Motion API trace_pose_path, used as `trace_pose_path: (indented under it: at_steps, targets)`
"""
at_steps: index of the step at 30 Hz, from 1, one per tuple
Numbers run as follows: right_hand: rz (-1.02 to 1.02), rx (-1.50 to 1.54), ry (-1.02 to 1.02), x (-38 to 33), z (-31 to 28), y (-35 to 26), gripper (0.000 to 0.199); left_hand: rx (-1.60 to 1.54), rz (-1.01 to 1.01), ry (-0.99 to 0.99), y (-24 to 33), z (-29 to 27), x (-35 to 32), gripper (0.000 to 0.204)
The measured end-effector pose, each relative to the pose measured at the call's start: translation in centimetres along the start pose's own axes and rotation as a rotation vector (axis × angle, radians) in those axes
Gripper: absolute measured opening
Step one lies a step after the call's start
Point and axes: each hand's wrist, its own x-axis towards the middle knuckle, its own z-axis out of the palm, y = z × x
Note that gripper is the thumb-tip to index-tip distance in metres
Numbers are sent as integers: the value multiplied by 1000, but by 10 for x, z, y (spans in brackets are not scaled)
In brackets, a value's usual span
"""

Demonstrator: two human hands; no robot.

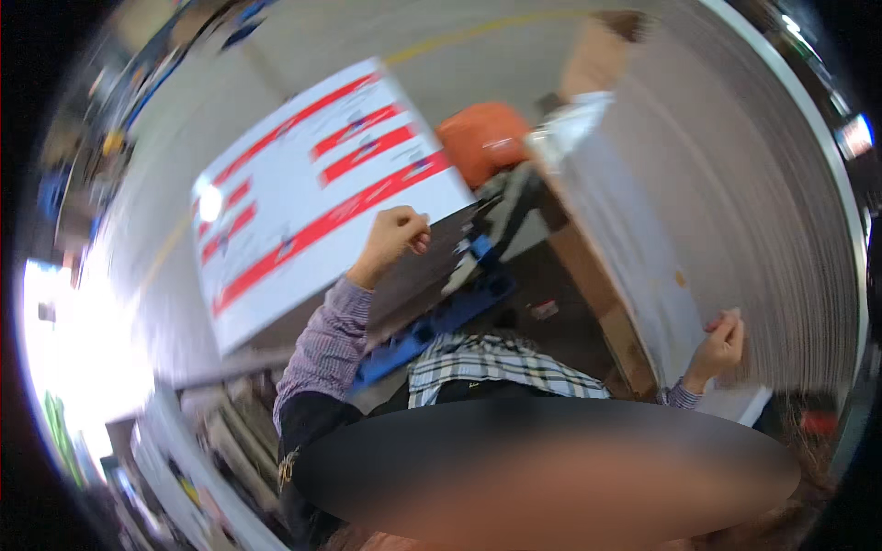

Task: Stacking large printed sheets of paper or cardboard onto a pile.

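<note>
My left hand point(395, 241) is raised over the near edge of a stack of white sheets printed with red bands point(358, 197). Its fingers are curled in, and nothing shows in them. Off to the right, my right hand point(719, 351) is closed with the fingertips together, beside a tall stack of brown-grey cardboard sheets point(735, 184). A pale spot shows at those fingertips, too blurred to name. Between the right hand and my body lies a whitish sheet or panel point(634, 248) along the stack's side.
An orange rounded object point(484, 142) sits between the two stacks, with dark and grey items below it. A blue pallet point(436, 326) shows under the printed stack. Brown cardboard point(597, 294) edges the right stack. Grey panels point(197, 468) stand at the lower left.
</note>
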Motion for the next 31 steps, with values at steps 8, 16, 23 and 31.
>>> trace_pose_path:
  at_steps: [8, 16, 23, 31]
  targets:
    - [-505, 419, -712, -82, 138, -156, 20, 1067, -69, 336, -162, -52, -218, 31]
    - [-834, 791, -1390, -168, 191, -266, 18, 672, -749, 549, -185, 23, -369, 27]
    - [-1021, 827, -1566, -223, 243, -316, 20, 266, -583, 843, -211, 90, -334, 24]
    - [-963, 1014, -1515, -298, 265, -391, 22, 324, -698, 874, -236, 28, -357, 29]
